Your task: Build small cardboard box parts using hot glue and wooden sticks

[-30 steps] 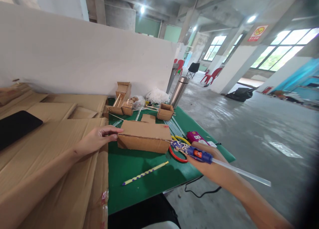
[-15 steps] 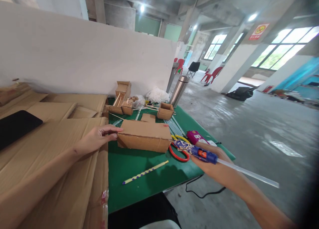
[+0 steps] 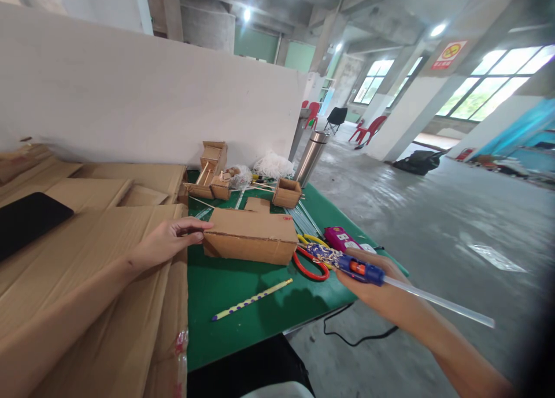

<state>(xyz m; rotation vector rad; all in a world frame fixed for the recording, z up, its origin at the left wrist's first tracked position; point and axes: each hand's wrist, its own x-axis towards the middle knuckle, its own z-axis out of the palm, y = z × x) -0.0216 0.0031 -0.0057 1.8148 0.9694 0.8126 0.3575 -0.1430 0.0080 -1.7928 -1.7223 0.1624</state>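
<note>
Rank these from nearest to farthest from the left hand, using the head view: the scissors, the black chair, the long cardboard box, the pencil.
1. Long cardboard box: touching the fingertips of the left hand.
2. Pencil: on the green table, on the wearer's side of the box.
3. Scissors: past the box's right end.
4. Black chair: far across the floor.

The scene is moderately bright. Daylight pours through windows point(image 3: 505, 86) beyond the surface's point(image 3: 243, 346) right edge, their panes washed nearly white, while ceiling lamps point(image 3: 247, 14) glow with hazy halos. Pale glare streaks the floor point(image 3: 390, 224). A soft shadow darkens the surface near its near edge, and the cardboard box point(image 3: 251, 222) is fairly sharp. Farther off, detail softens; wide-angle stretching tilts the pillars point(image 3: 427, 106), and blurred blackness swallows the picture's right margin.
</note>
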